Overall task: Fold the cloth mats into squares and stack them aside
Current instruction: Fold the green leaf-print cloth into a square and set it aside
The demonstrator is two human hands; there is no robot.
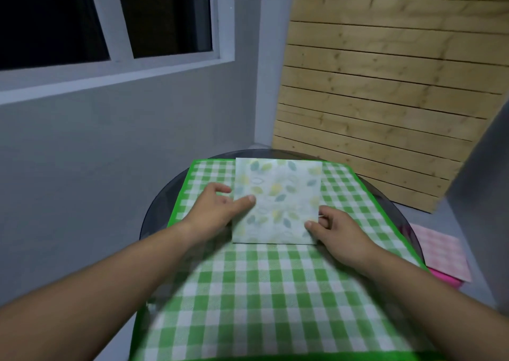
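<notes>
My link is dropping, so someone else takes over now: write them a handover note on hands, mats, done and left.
Left hand: thumb on the leaf-print mat, grip unclear.
Right hand pinches its near right corner.
That mat lies folded on the green checked mat, spread flat on the glass table.
A pink checked mat lies off the table, right.
To do: stack the leaf one aside, fold the green one.

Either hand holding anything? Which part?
Right hand pinches the folded leaf-print mat at its right edge, near the front corner. Left hand only presses its thumb on the left edge.
</notes>
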